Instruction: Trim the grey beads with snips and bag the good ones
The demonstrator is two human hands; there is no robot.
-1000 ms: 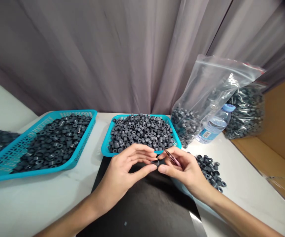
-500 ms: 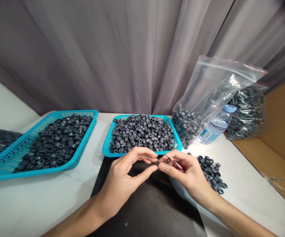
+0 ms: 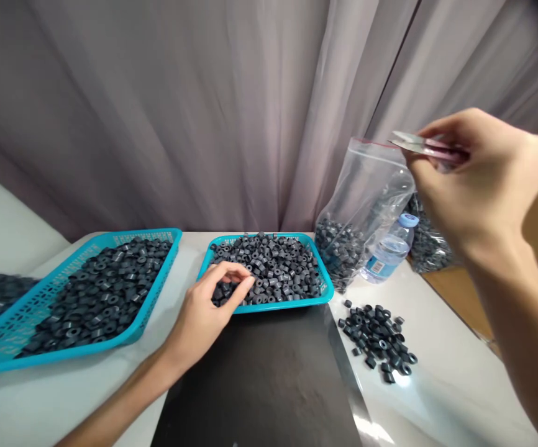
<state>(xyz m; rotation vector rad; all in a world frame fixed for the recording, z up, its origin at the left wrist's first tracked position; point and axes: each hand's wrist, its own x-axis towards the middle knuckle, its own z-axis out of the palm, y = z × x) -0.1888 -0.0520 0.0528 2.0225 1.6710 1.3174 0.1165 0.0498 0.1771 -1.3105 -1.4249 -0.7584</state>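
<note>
Right hand (image 3: 487, 167), one: raised, fingers closed around one hand tool (image 3: 430, 147) with a pinkish handle and metal tip, pointing left.

Left hand (image 3: 208, 307), one: thumb and index tips close together; whether they meet or grip a piece cannot be told. It overlaps the near left corner of the middle basket (image 3: 278, 306).

Grey rings (image 3: 281, 273), too many to count: heaped in that basket, just beyond the left fingertips.

Dark mat (image 3: 259, 379), one: nearer the wearer than the left fingertips, its surface running from the basket's near rim to the frame's bottom edge.

Loose ring pile (image 3: 376, 338), one, several dozen pieces: below the tool, right of the mat's edge.

Zip bag (image 3: 343, 248), one, part-filled: left of and below the tool; bottle (image 3: 390, 251), one, beside it.

Second bag (image 3: 427, 242), one: partly behind the right hand.

Left basket (image 3: 64, 356), one, ring-filled: left of the left hand, a tabletop strip (image 3: 182, 267) between the two baskets.
</note>
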